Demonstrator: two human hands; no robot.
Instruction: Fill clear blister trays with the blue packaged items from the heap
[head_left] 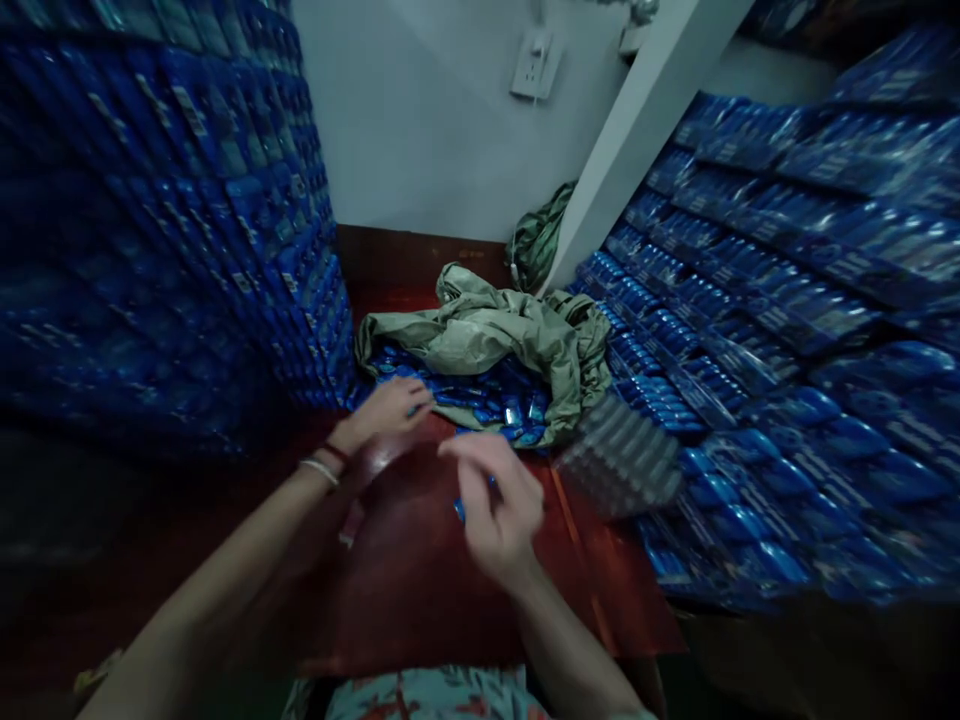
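A greenish cloth sack [517,330] lies with its mouth open on the red-brown table, and many small shiny blue packets [480,390] fill it. At the sack's near left edge is my left hand [391,408], fingers curled and close together; a speck of blue shows at them, too blurred to name. Nearer to me, above the table, my right hand [504,500] is closed in a pinch. Bits of a small blue packet [460,510] show beside and between its fingers. Motion blur hides the packet's exact kind.
Tall stacks of blue packages [247,200] rise on the left, and more blue packs [750,300] fill the right side. A grey, ridged translucent block [622,458] sits at the table's [420,600] right. Behind are a white post [637,130], a dark green bundle [540,240] and a wall socket [534,68].
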